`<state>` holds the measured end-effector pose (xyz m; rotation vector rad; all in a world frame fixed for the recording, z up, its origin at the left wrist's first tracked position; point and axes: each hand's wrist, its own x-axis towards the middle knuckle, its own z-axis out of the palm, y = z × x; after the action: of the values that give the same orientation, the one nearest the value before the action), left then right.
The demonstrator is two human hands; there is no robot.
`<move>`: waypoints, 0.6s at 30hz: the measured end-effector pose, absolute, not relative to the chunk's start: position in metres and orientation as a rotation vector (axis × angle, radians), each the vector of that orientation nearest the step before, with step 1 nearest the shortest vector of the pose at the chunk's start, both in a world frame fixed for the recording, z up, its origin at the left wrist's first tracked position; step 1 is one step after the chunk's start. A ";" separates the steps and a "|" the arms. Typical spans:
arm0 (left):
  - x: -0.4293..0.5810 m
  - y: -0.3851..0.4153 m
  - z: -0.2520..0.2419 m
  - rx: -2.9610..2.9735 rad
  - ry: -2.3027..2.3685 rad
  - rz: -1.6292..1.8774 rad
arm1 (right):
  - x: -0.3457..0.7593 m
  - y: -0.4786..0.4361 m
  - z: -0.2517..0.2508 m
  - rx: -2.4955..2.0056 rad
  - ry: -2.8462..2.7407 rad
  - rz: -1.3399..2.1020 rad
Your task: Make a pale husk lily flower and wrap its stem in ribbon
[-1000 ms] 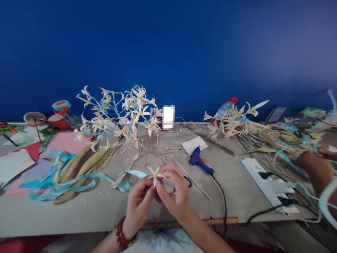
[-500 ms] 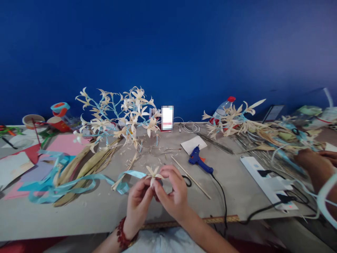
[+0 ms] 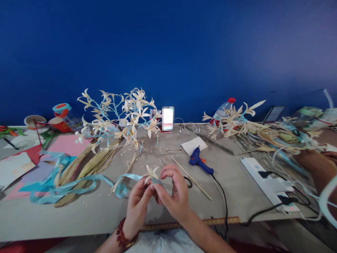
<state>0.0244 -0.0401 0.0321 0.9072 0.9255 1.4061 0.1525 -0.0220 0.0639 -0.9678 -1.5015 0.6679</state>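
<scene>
My left hand point(image 3: 138, 203) and my right hand point(image 3: 172, 193) meet above the near edge of the grey table point(image 3: 105, 218). Both pinch a small cream straw flower point(image 3: 151, 173) at its base, petals pointing up. A light blue ribbon point(image 3: 126, 177) runs from the flower's base off to the left across the table. A red bead bracelet point(image 3: 121, 234) circles my left wrist. The fingertips hide the flower's stem.
A branch of cream flowers on blue stems point(image 3: 123, 117) stands behind. A blue glue gun point(image 3: 200, 161), a wooden stick point(image 3: 191, 177), black scissors point(image 3: 187, 181) and a white power strip point(image 3: 268, 182) lie to the right. Dried husks point(image 3: 86, 165) and coloured paper point(image 3: 65, 144) lie left. Another person's arm point(image 3: 316, 168) is at far right.
The flower has tilted and shifted slightly left between my fingers. My hands stay in nearly the same place.
</scene>
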 end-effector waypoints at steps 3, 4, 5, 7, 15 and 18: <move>0.026 -0.039 0.037 0.789 0.832 1.336 | 0.153 -0.020 0.061 -0.968 -1.454 0.859; 0.026 -0.039 0.038 0.775 0.821 1.330 | 0.153 -0.019 0.060 -0.964 -1.457 0.912; 0.026 -0.039 0.038 0.768 0.816 1.331 | 0.153 -0.018 0.059 -0.956 -1.458 0.952; 0.026 -0.039 0.039 0.764 0.807 1.332 | 0.152 -0.017 0.057 -0.933 -1.441 1.000; 0.025 -0.038 0.040 0.784 0.770 1.304 | 0.150 -0.015 0.054 -0.923 -1.274 1.154; 0.023 -0.037 0.039 0.822 0.775 1.301 | 0.151 -0.014 0.053 -0.913 -1.278 1.132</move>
<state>0.0227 -0.0368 0.0392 0.8219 0.7752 1.3013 0.1507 -0.0142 0.0535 -0.9129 -1.2775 1.1318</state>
